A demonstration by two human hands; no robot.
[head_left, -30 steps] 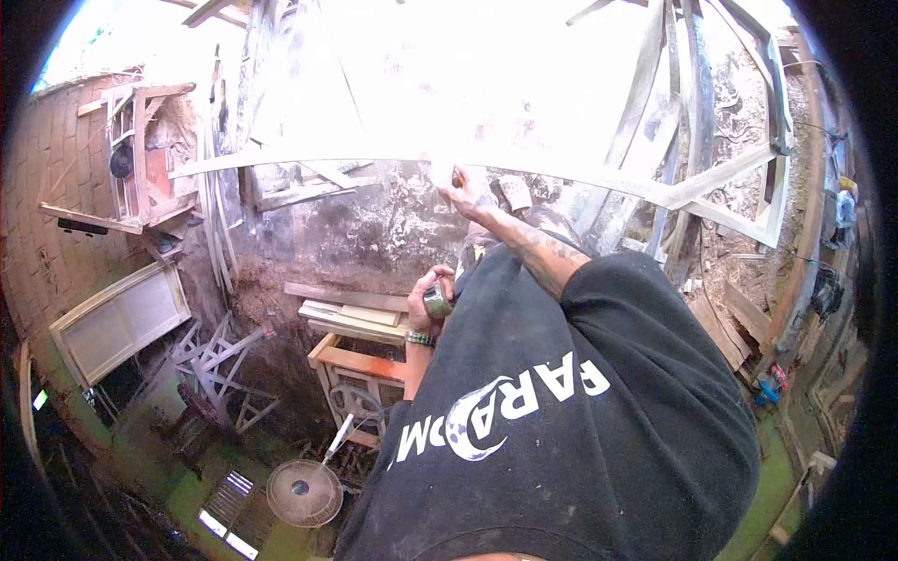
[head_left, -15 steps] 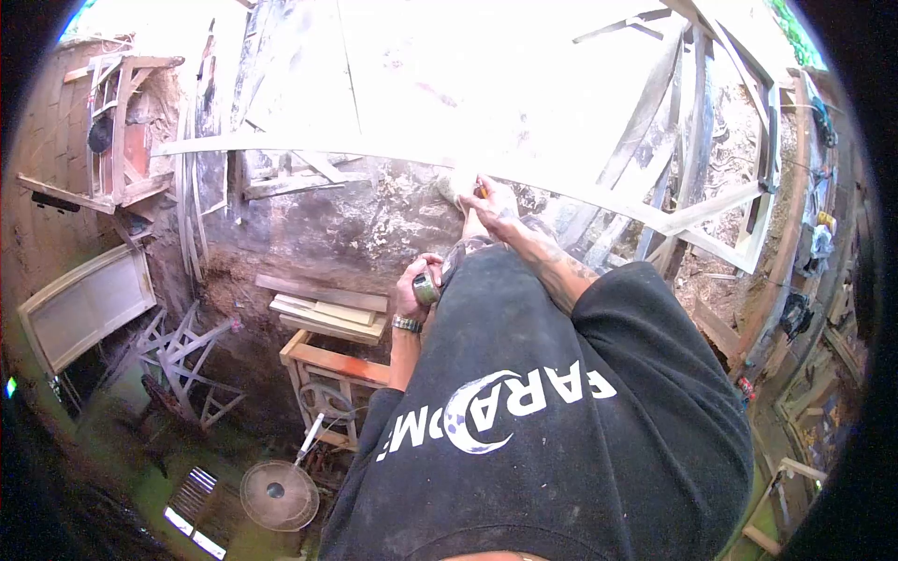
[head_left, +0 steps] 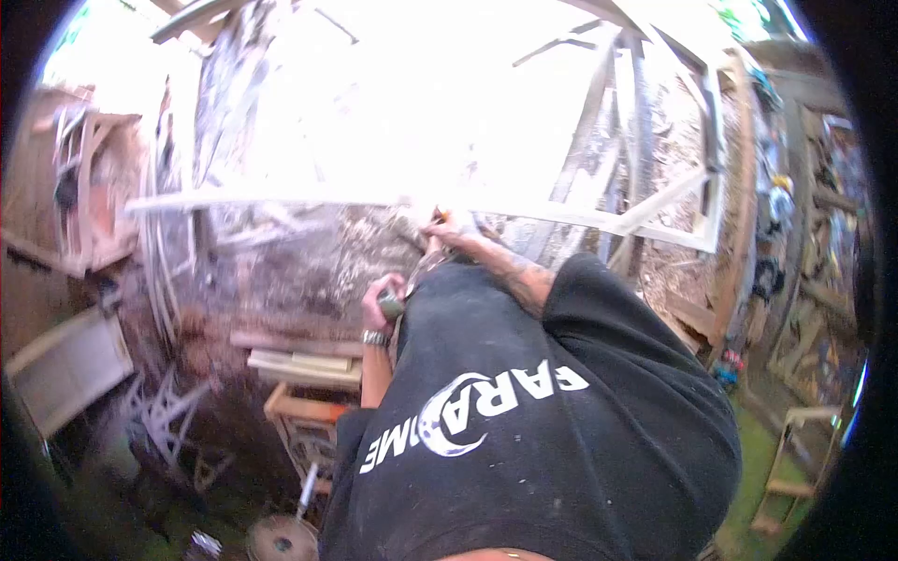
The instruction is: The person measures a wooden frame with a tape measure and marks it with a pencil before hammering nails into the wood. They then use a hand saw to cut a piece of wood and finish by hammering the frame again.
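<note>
My left hand is wrapped around a small, rounded green object that looks like a tape measure, held close to the front of my dark shirt. A metal-banded watch is on that wrist. Farther out, the fingers of my right hand are closed on a thin orange pencil. That hand is at the near edge of a long pale wooden strip, which crosses the view from left to right. Strong glare washes out the surface beyond the strip, and blur hides fine detail around the fingertips.
Short boards are stacked at the left, above an orange-edged wooden frame. A fan stands at the bottom left. A framed panel leans at the far left. Wooden frame pieces stand at the right.
My head view has turned, so the strip sits lower and both hands appear farther left and slightly lower. Both hands keep their hold.
</note>
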